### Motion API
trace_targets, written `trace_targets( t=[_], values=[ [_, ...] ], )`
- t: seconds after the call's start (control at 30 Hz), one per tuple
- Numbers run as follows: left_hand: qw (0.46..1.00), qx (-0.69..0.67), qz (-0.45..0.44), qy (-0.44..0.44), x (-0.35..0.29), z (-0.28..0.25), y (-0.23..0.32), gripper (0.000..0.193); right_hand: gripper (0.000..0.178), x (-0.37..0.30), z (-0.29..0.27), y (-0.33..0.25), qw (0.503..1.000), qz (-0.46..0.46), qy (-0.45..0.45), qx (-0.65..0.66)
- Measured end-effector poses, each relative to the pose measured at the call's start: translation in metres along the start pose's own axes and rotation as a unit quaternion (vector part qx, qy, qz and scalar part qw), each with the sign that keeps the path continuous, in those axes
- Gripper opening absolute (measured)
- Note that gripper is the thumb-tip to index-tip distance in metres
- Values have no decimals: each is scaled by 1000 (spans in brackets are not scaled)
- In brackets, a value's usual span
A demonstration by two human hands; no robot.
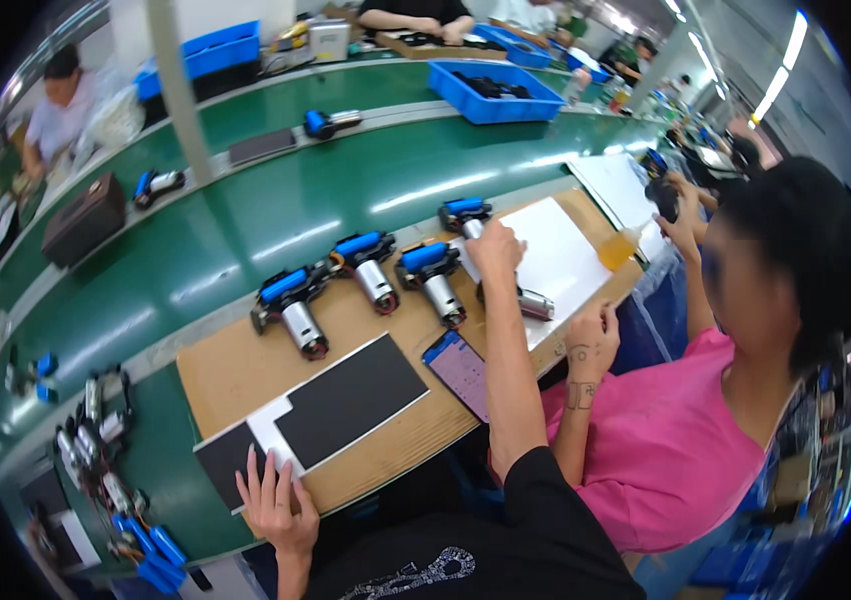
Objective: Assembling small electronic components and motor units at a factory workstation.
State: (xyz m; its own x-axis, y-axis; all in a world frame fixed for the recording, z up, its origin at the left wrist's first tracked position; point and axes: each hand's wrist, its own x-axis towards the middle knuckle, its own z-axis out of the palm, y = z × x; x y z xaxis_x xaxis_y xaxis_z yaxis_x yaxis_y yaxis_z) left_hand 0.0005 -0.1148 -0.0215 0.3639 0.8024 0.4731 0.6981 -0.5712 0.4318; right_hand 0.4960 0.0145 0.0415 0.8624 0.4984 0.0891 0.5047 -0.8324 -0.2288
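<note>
My left hand lies with fingers stretched and spread on the near left corner of a black-and-white flat sheet, which rests on a cardboard sheet. My right arm reaches forward, and my right hand is closed around the motor end of a blue-and-silver motor unit; its fingertips are partly hidden. Left of it stand similar motor units: one close by, another farther off and a third leftmost. One more silver motor shows beyond my forearm, partly covered.
A phone lies by my right forearm. At right sits a co-worker in pink, one hand near the cardboard, another holding a black part. Wired motors lie at left. Beyond the green bench stands a blue bin.
</note>
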Motion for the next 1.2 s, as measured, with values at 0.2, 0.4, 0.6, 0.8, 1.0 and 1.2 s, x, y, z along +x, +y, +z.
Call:
trace_targets(
  t=[0.2,0.4,0.6,0.8,1.0,1.2],
  values=[
    [979,-120,-58,155,-8,-42,-2,22,36,-160,-39,-81,872,-305,187,334],
    [916,50,-179,355,-79,-126,-45,32,33,-331,-24,-84,720,-550,8,423],
    [888,241,-274,280,-125,-147,-74,20,29,-380,12,-75,711,-550,-81,431],
    [826,483,-289,-26,-37,-131,-85,45,27,-377,18,-72,689,-582,-72,426],
    [843,466,-249,-107,-26,-126,-129,34,23,-378,21,-70,683,-591,-68,423],
    [942,27,-335,-4,-6,-111,-105,26,45,-418,23,-88,633,-524,-265,504]
  ],
)
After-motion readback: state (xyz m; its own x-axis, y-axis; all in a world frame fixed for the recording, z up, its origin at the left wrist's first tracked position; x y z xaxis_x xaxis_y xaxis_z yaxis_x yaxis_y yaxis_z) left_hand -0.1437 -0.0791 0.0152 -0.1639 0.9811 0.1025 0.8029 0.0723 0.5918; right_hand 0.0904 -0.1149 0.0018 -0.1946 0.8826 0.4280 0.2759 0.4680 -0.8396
